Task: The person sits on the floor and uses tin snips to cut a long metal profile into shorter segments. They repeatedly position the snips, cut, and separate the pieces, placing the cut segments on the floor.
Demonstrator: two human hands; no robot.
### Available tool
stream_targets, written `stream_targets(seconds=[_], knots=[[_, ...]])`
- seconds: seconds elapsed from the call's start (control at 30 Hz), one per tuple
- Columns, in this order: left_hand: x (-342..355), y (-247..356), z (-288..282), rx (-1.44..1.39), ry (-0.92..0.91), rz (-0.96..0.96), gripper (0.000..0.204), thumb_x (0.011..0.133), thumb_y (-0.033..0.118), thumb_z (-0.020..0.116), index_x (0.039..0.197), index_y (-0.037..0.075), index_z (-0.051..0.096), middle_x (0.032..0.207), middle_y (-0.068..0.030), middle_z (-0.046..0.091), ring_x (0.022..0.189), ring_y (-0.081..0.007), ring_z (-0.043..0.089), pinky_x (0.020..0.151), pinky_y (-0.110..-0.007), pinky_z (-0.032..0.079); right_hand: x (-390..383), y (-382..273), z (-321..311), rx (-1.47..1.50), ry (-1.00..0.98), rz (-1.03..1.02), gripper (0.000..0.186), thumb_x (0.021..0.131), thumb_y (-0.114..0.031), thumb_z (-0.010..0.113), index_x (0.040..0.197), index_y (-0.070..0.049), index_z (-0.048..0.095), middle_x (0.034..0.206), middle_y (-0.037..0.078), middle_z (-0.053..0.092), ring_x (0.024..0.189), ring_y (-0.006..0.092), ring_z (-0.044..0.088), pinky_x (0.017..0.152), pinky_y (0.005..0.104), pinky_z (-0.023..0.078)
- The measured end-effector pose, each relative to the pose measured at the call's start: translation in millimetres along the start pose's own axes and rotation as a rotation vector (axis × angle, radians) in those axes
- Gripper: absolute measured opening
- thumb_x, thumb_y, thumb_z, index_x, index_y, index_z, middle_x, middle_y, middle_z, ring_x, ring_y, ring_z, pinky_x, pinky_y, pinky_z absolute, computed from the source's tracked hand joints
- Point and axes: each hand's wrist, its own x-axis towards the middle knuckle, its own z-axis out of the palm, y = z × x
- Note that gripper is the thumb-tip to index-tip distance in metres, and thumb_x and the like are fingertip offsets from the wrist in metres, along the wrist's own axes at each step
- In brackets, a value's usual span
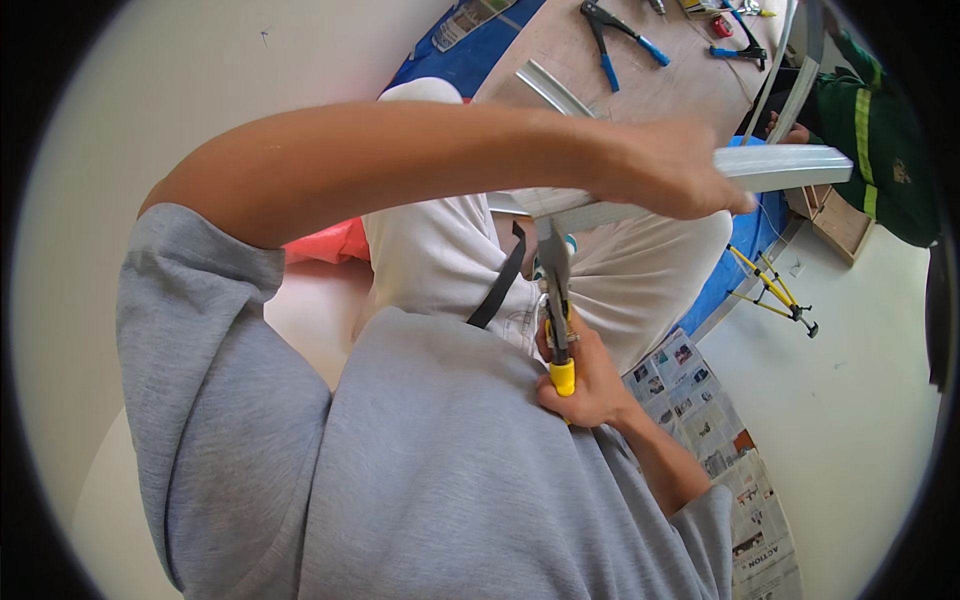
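My left arm reaches across to the right, and my left hand (675, 165) is closed around a long silver metal channel (800, 165). The channel lies across above my lap, its near end by my knees. In front of my belly my right hand (592, 385) grips tin snips (558, 310) with yellow handles. Their blades point away from me and meet the near end of the channel; whether they bite into it I cannot tell. A black strap (498, 285) hangs loose beside the snips.
On the work table (690, 95) lie a hand riveter (608, 35) with blue handles, another blue-handled tool (742, 45), a red tape measure (721, 26) and a short metal channel (550, 88). To the right are a co-worker's green sleeve (850, 125), a yellow tripod (772, 285) and newspaper (690, 400).
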Motion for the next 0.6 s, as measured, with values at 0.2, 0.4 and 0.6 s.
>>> stream_targets(seconds=[0.2,0.4,0.6], knots=[[2.7,-14.3,10.2,0.005,-0.067,-0.063,0.083,0.097,0.059,0.064,0.138,-0.013,0.055,0.128,-0.0332,0.063,0.120,-0.0390,0.064,0.102,-0.044,0.049,-9.2,7.9,10.9,0.051,-0.033,-0.002,0.054,0.072,-0.012,0.071,0.119,0.001,0.048,0.080,0.015,0.055,0.073,0.0274,0.053,0.071,0.0385,0.048],[24.7,-56.8,4.5,0.034,-0.059,-0.075,0.080,0.097,0.060,0.065,0.138,-0.008,0.057,0.124,-0.0243,0.066,0.113,-0.0298,0.064,0.094,-0.039,0.051,26.2,23.1,18.3,0.242,0.014,0.070,0.031,0.071,-0.008,0.065,0.097,-0.006,0.050,0.081,0.003,0.049,0.078,0.0165,0.047,0.074,0.0325,0.043],[25.7,-73.0,-30.3,-0.013,-0.077,-0.081,0.067,0.098,0.058,0.066,0.133,0.000,0.062,0.118,-0.0124,0.068,0.102,-0.0202,0.062,0.086,-0.034,0.050,60.2,22.4,4.5,0.065,0.002,-0.026,0.058,0.073,-0.019,0.074,0.122,0.004,0.051,0.095,0.024,0.065,0.085,0.0348,0.062,0.082,0.0446,0.052]])
